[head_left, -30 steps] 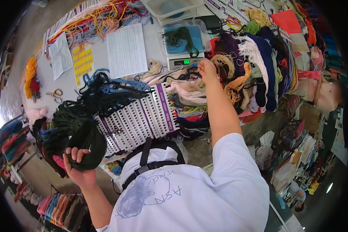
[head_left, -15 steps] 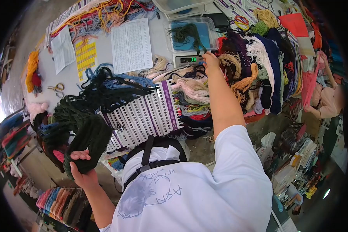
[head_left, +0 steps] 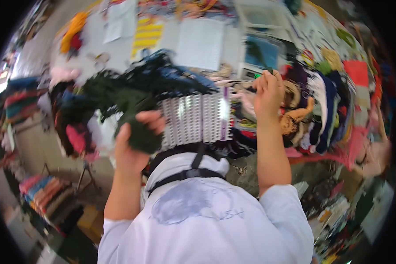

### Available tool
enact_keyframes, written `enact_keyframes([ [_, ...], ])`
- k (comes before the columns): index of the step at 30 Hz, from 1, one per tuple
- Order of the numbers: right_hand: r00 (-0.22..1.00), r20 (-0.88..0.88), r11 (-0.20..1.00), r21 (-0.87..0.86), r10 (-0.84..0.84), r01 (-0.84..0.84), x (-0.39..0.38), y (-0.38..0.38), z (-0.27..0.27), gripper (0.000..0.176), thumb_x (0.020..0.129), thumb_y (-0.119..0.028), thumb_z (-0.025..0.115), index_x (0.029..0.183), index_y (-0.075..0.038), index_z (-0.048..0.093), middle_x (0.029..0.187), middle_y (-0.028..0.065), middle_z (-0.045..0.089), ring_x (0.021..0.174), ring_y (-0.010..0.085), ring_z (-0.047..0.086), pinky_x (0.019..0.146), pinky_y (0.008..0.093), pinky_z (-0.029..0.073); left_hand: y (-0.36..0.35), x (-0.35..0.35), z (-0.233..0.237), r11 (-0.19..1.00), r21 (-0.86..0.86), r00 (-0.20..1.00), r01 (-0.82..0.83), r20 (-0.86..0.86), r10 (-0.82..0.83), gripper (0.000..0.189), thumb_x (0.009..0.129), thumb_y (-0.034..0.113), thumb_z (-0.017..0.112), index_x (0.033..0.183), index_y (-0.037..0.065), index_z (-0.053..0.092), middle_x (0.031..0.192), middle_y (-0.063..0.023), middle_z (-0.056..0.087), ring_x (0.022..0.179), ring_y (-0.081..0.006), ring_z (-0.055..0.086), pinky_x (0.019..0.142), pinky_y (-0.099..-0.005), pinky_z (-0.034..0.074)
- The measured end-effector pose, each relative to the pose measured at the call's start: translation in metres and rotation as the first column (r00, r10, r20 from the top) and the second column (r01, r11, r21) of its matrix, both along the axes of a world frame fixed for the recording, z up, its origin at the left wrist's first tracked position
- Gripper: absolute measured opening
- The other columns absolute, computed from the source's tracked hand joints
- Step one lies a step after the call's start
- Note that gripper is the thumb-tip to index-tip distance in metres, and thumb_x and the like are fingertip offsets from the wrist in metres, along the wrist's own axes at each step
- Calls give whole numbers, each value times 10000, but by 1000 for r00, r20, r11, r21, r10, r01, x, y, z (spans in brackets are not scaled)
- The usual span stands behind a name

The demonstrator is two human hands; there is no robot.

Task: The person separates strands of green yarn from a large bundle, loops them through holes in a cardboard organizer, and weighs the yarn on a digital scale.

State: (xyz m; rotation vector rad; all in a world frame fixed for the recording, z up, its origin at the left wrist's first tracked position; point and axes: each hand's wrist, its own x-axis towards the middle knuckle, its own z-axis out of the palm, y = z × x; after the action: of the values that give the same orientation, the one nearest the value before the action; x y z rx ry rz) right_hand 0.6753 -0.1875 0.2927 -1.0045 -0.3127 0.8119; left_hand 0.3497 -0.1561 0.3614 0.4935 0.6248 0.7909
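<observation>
My left hand is closed around a thick dark green yarn skein, thumb on one side and fingers on the other. The skein trails left across the table's near edge. My right hand pinches the end of a small dark green yarn bundle, which stretches up over the clear plastic container. Under that container is a digital scale with a green display, its digits blurred. A white card with rows of holes lies between my hands.
Heaped yarn skeins in many colours cover the right side. A printed sheet, a yellow striped sheet and blurred scissors lie further back. Another person's arm shows at far right.
My left hand has come up and inward with the skein. The right hand keeps its pinch on the small bundle, which now looks straighter. The whole view has shifted and blurred.
</observation>
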Motion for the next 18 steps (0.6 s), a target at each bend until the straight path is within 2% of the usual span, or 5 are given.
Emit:
enact_keyframes([
  [2,875,-246,882,-123,418,-455,-66,-1,52,125,858,-71,554,956,-7,598,594,-61,418,507,34,359,510,208,327,0,2,4,1000,1,998,24,59,-24,565,928,387,400,1278,-56,420,1329,-172,444,1217,-279,442,1008,-384,351],
  [5,668,-2,635,-304,745,-710,-148,-2,92,272,815,-85,642,1082,-35,627,683,-73,474,597,-1,413,532,175,333,-2,-3,13,1000,-10,997,-7,71,8,570,935,380,376,1311,-49,394,1366,-159,412,1245,-248,412,1020,-375,328],
  [8,550,127,543,-443,826,-713,-189,1,97,212,796,-100,664,995,-26,661,715,-39,531,623,28,460,561,194,370,-1,-23,9,994,5,973,108,204,-106,525,940,360,374,1293,-22,437,1392,-150,372,1228,-228,423,1035,-378,309],
  [10,587,268,643,-385,764,-662,-209,-1,81,150,787,-100,670,905,-9,676,754,8,576,649,66,503,587,226,399,-6,-32,12,999,17,981,38,188,-40,509,942,353,372,1279,-20,454,1378,-147,389,1217,-230,434,1035,-376,309],
  [18,592,304,665,-303,747,-683,-231,-11,93,97,828,-100,637,852,-9,661,788,10,573,713,92,527,652,232,411,-12,-70,5,994,58,985,-92,155,82,375,873,195,535,1168,-35,546,1107,-121,583,1034,-199,549,939,-346,408],
])
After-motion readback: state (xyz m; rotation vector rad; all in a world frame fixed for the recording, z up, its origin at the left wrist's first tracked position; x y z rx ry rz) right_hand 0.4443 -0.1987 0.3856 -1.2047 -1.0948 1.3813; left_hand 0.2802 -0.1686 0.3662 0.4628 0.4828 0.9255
